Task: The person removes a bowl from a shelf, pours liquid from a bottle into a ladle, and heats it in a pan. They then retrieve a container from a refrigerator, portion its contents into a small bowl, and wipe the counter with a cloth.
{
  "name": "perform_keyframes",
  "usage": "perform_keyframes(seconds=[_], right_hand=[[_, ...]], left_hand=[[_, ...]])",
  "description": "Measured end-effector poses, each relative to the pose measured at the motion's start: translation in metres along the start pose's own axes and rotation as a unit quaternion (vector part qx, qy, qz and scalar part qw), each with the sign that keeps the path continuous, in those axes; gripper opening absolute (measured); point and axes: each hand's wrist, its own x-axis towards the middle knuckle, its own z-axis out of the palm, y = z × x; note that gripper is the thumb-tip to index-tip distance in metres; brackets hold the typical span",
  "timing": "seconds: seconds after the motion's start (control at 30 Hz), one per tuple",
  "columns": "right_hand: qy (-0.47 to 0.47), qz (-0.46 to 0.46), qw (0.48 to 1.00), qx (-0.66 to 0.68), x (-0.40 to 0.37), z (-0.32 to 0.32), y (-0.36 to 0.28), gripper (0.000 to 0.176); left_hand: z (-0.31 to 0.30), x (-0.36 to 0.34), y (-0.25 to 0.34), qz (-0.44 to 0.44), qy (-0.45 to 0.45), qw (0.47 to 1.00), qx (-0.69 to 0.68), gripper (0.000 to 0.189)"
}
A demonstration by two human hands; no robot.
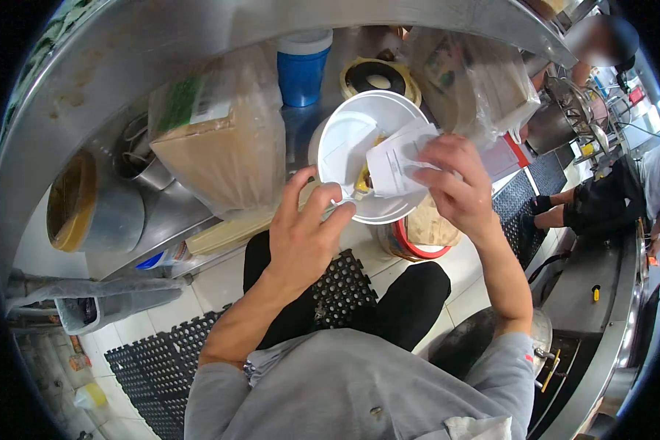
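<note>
A white plastic bucket tips toward me at the edge of the lower metal shelf. My left hand is at its near left rim, fingers bent over the edge. White printed paper slips are pinched between the thumb and fingers of my right hand, over the bucket's mouth. Inside, partly behind the paper, lies a small yellow and dark item whose kind I cannot make out. More white paper shows against the inner wall.
A plastic-wrapped box and a blue tub stand on the shelf, with a bagged package at right. Overhead curves a metal counter edge. Below is a red-rimmed container. Another person is at far right.
</note>
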Motion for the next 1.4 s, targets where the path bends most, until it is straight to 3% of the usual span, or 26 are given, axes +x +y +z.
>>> perform_keyframes(seconds=[0.3,0.4,0.63,0.83,0.93,1.03,1.13,1.27,1.4], right_hand=[[0.074,0.012,0.997,0.014,-0.024,0.009,0.003,0.03],[0.032,0.015,0.999,0.018,-0.011,0.013,0.001,0.035],[-0.147,0.143,0.961,0.187,0.004,0.011,-0.022,0.035],[-0.371,0.134,0.899,0.188,0.001,0.012,-0.003,0.011],[-0.388,0.071,0.91,0.129,0.01,0.013,0.0,0.012],[-0.304,0.178,0.921,0.166,0.007,0.011,0.002,0.01],[-0.215,0.321,0.896,0.218,0.015,0.004,0.007,0.01],[-0.191,0.416,0.845,0.277,0.016,0.005,0.021,0.017],[-0.188,0.447,0.82,0.304,0.02,0.002,0.02,0.019]], left_hand=[[0.0,-0.002,0.0,-0.002,0.008,1.0,-0.007,0.027],[0.0,-0.002,-0.001,0.004,0.011,1.0,-0.004,0.027],[-0.001,-0.005,0.002,-0.002,0.01,1.0,0.012,0.028],[0.005,-0.005,0.003,0.015,0.003,1.0,0.012,0.029],[0.003,-0.006,0.003,0.014,0.0,1.0,0.001,0.029],[0.004,-0.004,0.001,0.015,0.016,1.0,0.001,0.029],[0.005,-0.002,0.003,0.014,0.015,1.0,-0.003,0.03],[0.005,0.0,0.004,0.01,0.01,1.0,0.003,0.03],[0.006,-0.003,0.002,0.009,0.005,1.0,-0.01,0.026]])
